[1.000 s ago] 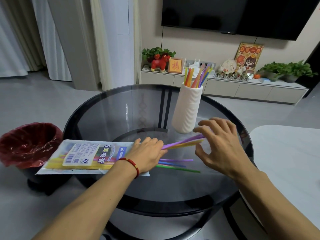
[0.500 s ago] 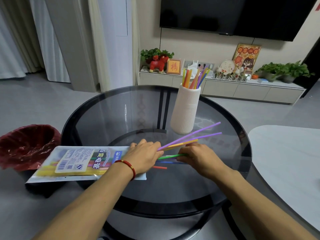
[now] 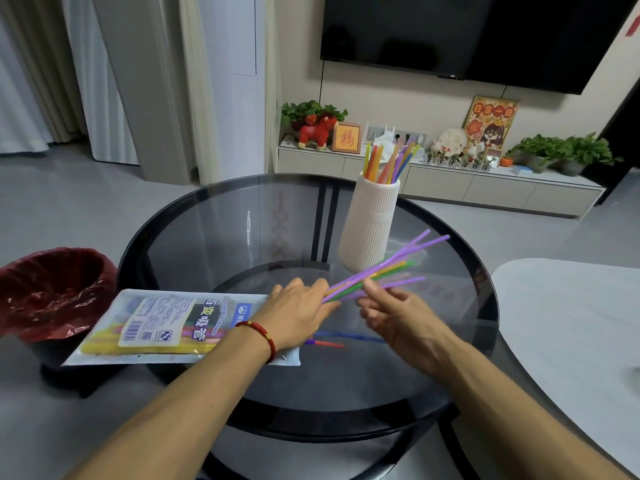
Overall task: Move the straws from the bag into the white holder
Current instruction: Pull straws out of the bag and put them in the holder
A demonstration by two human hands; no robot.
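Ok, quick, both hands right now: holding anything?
Left hand: rests on the straw bag, fingers pinching the bundle of straws.
Right hand: fingers pinch the same bundle.

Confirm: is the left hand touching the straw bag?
Touching. The head view shows the left hand lying on the open end of the straw bag, covering that end, while its fingers hold a bunch of straws.

straws lifted off the glass
the right hand has risen, raising the fanned bundle of coloured plastic straws above its fingers.
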